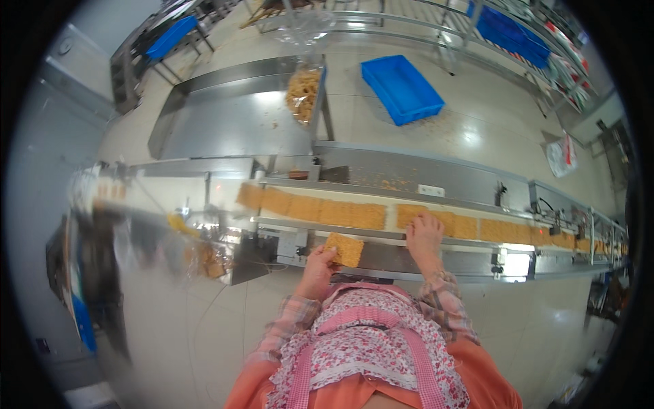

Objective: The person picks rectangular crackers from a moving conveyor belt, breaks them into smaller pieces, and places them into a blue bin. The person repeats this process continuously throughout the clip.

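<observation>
My left hand holds a square golden noodle-like cake just in front of the near rail of a conveyor. My right hand reaches over that rail, its fingertips on the row of flat golden cakes on the pale belt. Whether those fingers grip a cake cannot be told. Another stretch of the row lies to the left on the belt, with a narrow gap between the two stretches. More cakes run on toward the right end of the conveyor.
Beyond the conveyor stands a steel tray table with a clear bag of golden pieces at its right edge. A blue plastic crate sits on the floor. Small sensors and brackets rise along the rails. Crumbs lie behind the belt.
</observation>
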Demonstrator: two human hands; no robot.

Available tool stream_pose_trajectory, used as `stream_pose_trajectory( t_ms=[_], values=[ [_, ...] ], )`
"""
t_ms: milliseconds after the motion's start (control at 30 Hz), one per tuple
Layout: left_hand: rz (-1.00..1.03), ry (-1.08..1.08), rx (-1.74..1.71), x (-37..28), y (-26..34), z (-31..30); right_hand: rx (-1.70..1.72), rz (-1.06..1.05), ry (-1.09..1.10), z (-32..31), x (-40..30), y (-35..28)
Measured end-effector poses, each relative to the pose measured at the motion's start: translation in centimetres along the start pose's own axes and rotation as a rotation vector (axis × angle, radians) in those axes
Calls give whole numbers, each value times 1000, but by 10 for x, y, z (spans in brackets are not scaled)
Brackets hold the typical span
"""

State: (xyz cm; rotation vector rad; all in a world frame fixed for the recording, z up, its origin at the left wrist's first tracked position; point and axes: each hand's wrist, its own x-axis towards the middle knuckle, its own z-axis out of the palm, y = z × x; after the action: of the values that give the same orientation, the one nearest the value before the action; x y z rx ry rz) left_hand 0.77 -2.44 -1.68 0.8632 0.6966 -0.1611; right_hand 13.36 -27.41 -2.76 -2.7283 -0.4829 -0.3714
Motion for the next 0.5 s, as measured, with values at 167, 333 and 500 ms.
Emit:
stream_pose_trajectory(
  t_ms=[167,333,500],
  values=[
    [11,9,-67,-3,1,3,760,215,-290,1,4,-51],
    [88,-5,-93,-6,11,1,1373,476,-808,2,-1,-115],
    [73,74,-121,-15,21,-22,1309,531,-701,23,12,-121]
  ],
)
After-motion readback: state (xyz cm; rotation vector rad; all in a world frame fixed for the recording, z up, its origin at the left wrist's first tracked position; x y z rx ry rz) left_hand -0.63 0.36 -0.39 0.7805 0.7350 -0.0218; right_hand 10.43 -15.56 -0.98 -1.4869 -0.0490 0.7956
